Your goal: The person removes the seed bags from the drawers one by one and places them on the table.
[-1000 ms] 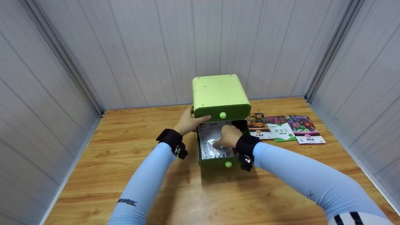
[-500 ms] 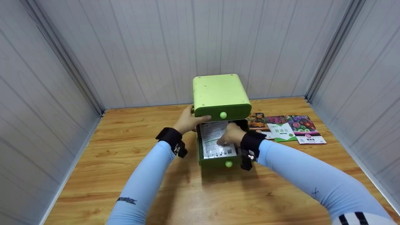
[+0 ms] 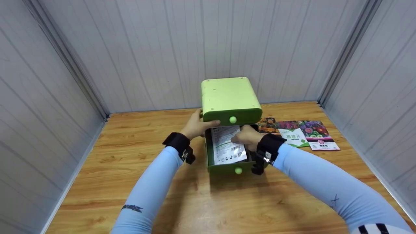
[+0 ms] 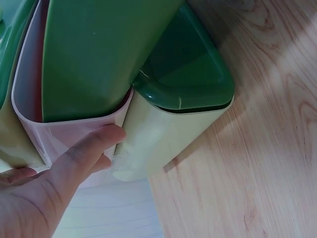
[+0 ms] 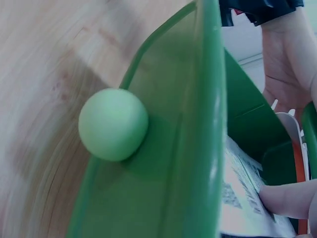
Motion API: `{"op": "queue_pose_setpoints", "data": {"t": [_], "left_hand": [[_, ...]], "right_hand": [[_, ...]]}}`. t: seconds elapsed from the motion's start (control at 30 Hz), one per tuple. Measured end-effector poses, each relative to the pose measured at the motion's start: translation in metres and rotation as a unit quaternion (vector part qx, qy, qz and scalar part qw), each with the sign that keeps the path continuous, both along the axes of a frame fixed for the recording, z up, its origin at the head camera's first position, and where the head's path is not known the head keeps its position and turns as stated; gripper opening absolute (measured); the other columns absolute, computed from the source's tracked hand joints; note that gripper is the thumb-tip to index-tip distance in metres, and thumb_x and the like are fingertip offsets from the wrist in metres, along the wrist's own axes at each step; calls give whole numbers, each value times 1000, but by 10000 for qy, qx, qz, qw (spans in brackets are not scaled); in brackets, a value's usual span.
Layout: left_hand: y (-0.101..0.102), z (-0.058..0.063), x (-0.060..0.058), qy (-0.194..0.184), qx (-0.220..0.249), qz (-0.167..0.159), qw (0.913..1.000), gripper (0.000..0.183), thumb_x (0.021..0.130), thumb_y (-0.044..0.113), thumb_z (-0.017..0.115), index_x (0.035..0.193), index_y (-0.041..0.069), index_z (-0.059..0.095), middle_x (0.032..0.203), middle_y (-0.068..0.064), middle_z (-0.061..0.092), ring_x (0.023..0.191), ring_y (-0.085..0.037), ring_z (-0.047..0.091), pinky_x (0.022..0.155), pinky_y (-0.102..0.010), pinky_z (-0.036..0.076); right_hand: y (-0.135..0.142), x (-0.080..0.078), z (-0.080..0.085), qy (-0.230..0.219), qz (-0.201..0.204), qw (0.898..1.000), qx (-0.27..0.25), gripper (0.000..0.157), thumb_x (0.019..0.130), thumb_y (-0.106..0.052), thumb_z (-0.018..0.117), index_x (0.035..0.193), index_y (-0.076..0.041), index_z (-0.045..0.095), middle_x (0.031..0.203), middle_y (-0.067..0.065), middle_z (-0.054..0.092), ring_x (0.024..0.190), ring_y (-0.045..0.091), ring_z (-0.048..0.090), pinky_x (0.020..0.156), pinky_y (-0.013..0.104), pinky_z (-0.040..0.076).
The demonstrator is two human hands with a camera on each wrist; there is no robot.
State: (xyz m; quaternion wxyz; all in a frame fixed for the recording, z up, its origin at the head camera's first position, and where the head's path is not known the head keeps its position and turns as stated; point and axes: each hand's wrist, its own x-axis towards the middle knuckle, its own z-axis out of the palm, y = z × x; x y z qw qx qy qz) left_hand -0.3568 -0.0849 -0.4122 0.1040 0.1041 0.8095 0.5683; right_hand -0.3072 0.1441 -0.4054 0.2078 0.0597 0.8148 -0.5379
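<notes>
– Fingers of your left hand (image 3: 195,126) grip the box (image 3: 230,94) at its left side, with the left thumb (image 3: 212,123) laid across its front

– And the packet (image 3: 224,151)?

– In the pulled-out drawer (image 3: 222,168) below, just right of that hand. Its long axis runs back to front, the near end swung a little to your right

– Which hand is nearer?

– Your right hand (image 3: 247,136): it touches the packet, while your left stays outside the drawer. You pinch the right edge, right thumb (image 5: 285,199) on top; you can't tell from these views how far the other fingers reach beneath

– So which way does the packet lie from them?

– To their left. That side-on hold is probably what counts for you. Farther right, just past the box, three sachets (image 3: 315,128) lie on the table (image 3: 331,182)
</notes>
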Motion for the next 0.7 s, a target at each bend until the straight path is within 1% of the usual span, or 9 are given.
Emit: {"op": "queue_pose_setpoints", "data": {"t": [0.1,0.13,0.2,0.23,0.33,0.37,0.47,0.6,0.7], "left_hand": [[1,0,0,28,37,-36,10000,93,96,39,85,166,5,34,154,-20,54,126,-35,66,77,-40,65],[1,1,0,40,48,-46,10000,93,97,38,85,166,4,33,155,-20,53,126,-36,67,75,-39,65],[0,0,-1,88,52,-66,9999,92,97,38,84,166,4,33,157,-20,51,124,-36,67,73,-38,64],[0,0,0,109,29,-73,9999,92,97,38,84,167,5,33,157,-20,51,123,-35,67,72,-37,64],[0,0,0,168,-24,-88,9998,93,97,39,83,167,6,32,158,-20,51,121,-34,67,71,-37,63],[0,0,0,180,-46,-94,9998,93,98,39,83,168,6,32,158,-20,50,121,-34,67,71,-37,63],[1,0,1,187,-76,-112,9997,94,98,40,83,169,8,30,161,-20,47,122,-35,67,71,-37,62],[2,-1,2,244,-106,-124,9996,94,99,40,81,170,8,28,164,-20,45,121,-34,66,71,-37,61],[2,-1,4,314,-86,-149,9994,93,100,39,80,170,8,28,163,-20,45,120,-31,64,74,-40,60]], "right_hand": [[1,0,0,-54,-128,9990,-413,57,102,5,62,153,20,40,140,21,56,111,26,61,99,32,58],[2,0,1,-89,-163,9986,-505,57,103,5,61,154,20,39,137,19,56,108,23,61,100,32,59],[3,0,4,-165,-224,9973,-677,44,104,5,60,145,18,49,123,15,61,99,20,65,94,29,62],[4,0,6,-172,-230,9971,-699,40,105,4,60,142,17,51,121,14,61,97,19,65,94,29,62],[7,1,11,-239,-282,9966,-737,41,105,3,61,142,18,50,126,14,56,100,18,61,98,29,60],[7,1,12,-264,-312,9960,-791,37,105,3,62,138,17,53,122,13,57,99,18,61,96,29,61],[10,2,13,-423,-398,9928,-1043,38,105,4,61,140,17,52,121,14,60,97,20,65,94,30,63],[16,4,13,-670,-416,9869,-1409,16,106,5,59,120,11,59,97,11,69,82,20,72,78,30,66],[20,8,13,-739,-294,9849,-1536,5,106,5,58,110,7,60,90,9,71,79,19,73,74,29,66]]}}
